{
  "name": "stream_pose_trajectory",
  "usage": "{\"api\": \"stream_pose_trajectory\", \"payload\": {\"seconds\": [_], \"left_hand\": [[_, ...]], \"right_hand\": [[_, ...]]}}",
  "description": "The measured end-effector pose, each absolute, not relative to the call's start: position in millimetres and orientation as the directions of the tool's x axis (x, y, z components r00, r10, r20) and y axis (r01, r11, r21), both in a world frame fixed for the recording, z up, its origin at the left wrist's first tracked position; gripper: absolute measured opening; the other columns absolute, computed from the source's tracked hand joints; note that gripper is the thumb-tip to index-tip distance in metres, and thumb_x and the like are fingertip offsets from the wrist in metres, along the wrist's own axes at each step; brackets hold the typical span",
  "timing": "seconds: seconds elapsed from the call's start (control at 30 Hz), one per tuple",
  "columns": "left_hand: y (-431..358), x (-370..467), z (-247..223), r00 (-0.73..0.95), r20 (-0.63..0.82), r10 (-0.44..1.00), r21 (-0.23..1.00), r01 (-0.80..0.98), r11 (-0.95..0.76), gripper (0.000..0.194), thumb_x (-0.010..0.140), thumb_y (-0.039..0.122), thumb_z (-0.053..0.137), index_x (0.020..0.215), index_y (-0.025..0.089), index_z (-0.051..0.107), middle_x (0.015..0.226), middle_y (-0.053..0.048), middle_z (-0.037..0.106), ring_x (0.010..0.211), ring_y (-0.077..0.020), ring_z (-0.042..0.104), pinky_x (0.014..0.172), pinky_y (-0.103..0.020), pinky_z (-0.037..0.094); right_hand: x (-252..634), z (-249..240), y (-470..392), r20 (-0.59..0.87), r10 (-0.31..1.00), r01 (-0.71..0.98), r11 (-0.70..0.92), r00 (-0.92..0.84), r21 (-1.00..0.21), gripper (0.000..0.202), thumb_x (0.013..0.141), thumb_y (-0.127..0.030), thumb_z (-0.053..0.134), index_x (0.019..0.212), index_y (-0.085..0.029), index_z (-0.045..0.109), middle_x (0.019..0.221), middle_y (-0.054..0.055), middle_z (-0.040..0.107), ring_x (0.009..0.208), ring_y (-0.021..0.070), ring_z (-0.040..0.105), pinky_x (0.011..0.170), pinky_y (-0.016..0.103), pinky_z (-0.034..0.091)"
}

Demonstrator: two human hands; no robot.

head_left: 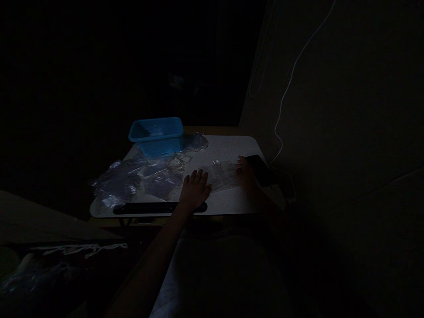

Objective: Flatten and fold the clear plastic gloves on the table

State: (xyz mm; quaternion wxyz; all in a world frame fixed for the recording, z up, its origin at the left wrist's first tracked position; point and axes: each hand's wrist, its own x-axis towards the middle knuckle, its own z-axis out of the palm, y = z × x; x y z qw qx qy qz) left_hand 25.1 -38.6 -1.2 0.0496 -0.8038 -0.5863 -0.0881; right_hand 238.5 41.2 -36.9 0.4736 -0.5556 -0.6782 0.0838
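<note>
On a small white table [228,205] lies a clear plastic bag [220,176], spread flat. My left hand [195,189] rests palm down at the bag's left end, its fingers stretched out. At the opposite end my right hand [244,172] touches the bag; its fingers are curved and dim, and I cannot make out whether they grip the edge. A tiny shiny piece [216,162] sits at the bag's far edge. More clear plastic bags [159,183] are heaped to the left of my left hand, with small clear packets [183,159] behind them.
A blue plastic basin [160,143] stands at the table's back left. Along the near edge runs a black strip [145,207]. A dark flat device [260,169], perhaps a phone, lies at the right, and a white cable [281,104] hangs down the wall beside it. The room is very dark.
</note>
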Motion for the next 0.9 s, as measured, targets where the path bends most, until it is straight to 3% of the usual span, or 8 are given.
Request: {"api": "stream_pose_trajectory", "payload": {"seconds": [0.27, 0.43, 0.67, 0.77, 0.9], "left_hand": [[-39.6, 25.3, -1.2, 0.290, 0.210, 0.934, 0.032, 0.952, -0.303, 0.051, 0.088, 0.040, 0.029, 0.132, 0.016, 0.037, 0.140, -0.011, 0.033, 0.129, -0.0289, 0.028, 0.101, -0.046, 0.026], [-40.5, 26.7, -0.1, 0.284, 0.230, 0.931, 0.048, 0.952, -0.302, 0.050, 0.088, 0.039, 0.029, 0.133, 0.016, 0.036, 0.140, -0.010, 0.034, 0.128, -0.0275, 0.029, 0.102, -0.046, 0.026], [-40.0, 25.0, -1.4, 0.296, 0.240, 0.925, 0.061, 0.946, -0.318, 0.048, 0.087, 0.039, 0.033, 0.131, 0.020, 0.038, 0.140, -0.010, 0.034, 0.128, -0.0290, 0.029, 0.100, -0.048, 0.027], [-39.7, 25.0, -2.5, 0.295, 0.244, 0.924, 0.055, 0.947, -0.317, 0.048, 0.087, 0.040, 0.033, 0.131, 0.021, 0.040, 0.140, -0.010, 0.034, 0.128, -0.0293, 0.030, 0.100, -0.048, 0.028], [-39.4, 25.7, -3.5, 0.288, 0.249, 0.924, 0.036, 0.951, -0.307, 0.048, 0.088, 0.040, 0.030, 0.131, 0.020, 0.039, 0.140, -0.012, 0.033, 0.128, -0.0288, 0.030, 0.100, -0.047, 0.028]], "right_hand": [[238.6, -38.0, 41.3, 0.512, 0.858, 0.639, 0.369, 0.046, -0.675, 0.046, 0.073, -0.013, 0.038, 0.118, -0.018, 0.044, 0.106, 0.010, 0.058, 0.085, 0.0178, 0.061, 0.084, 0.035, 0.048], [240.4, -37.5, 40.9, 0.544, 0.839, 0.676, 0.410, -0.014, -0.613, 0.046, 0.073, -0.013, 0.040, 0.118, -0.018, 0.045, 0.114, 0.010, 0.057, 0.097, 0.0209, 0.058, 0.091, 0.040, 0.044], [236.4, -24.3, 34.1, 0.534, 0.825, 0.780, 0.455, -0.187, -0.429, 0.030, 0.069, -0.009, 0.045, 0.090, -0.021, 0.064, 0.103, 0.007, 0.063, 0.098, 0.0221, 0.057, 0.092, 0.039, 0.045], [235.6, -22.5, 33.0, 0.526, 0.822, 0.788, 0.466, -0.217, -0.403, 0.026, 0.068, -0.009, 0.046, 0.078, -0.020, 0.066, 0.100, 0.007, 0.064, 0.096, 0.0222, 0.059, 0.091, 0.039, 0.046], [235.9, -23.9, 33.3, 0.519, 0.828, 0.787, 0.460, -0.212, -0.412, 0.026, 0.070, -0.010, 0.045, 0.077, -0.019, 0.067, 0.099, 0.007, 0.066, 0.095, 0.0211, 0.060, 0.091, 0.038, 0.046]]}}
